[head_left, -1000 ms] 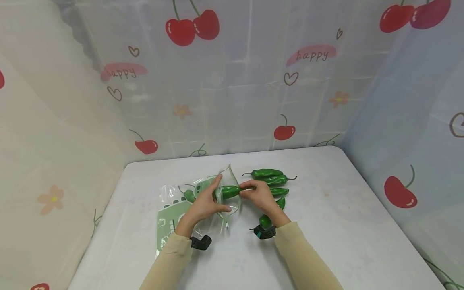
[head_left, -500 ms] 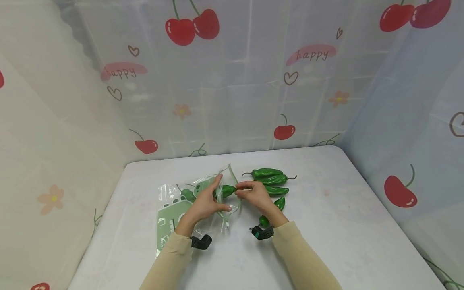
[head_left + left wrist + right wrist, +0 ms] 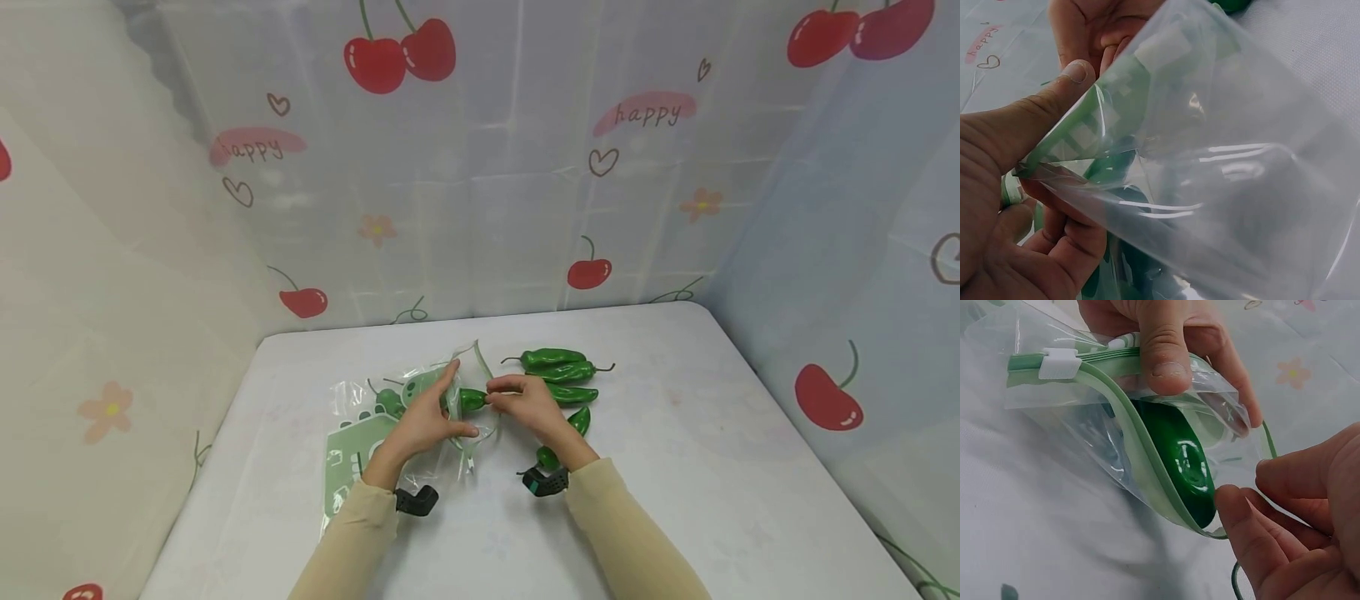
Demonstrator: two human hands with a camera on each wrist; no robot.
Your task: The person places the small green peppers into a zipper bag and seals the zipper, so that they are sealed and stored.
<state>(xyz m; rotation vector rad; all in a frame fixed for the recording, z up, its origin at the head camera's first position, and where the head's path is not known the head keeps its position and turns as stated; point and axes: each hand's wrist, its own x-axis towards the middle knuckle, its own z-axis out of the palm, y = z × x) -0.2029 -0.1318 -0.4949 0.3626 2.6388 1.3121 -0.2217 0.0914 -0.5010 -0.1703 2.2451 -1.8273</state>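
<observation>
A green pepper has slid deeper into a clear zip bag on the table, nearer its left edge, and looks almost packed. The left hand grips the bag; the right hand has fingertips at the pepper's end, pinching or pushing unclear.

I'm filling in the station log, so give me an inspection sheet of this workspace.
Surface: white tabletop, far corners rounded.
Job's things: green pepper partly inside the open mouth of the clear zip bag; loose peppers lie to the right.
Clutter: nothing seen.
Left hand: grips the bag near its mouth.
Right hand: fingertips at the pepper's outer end; whether they pinch it is unclear.
Cables: nothing seen.
Surroundings: cherry-printed sheets behind and on both sides.
</observation>
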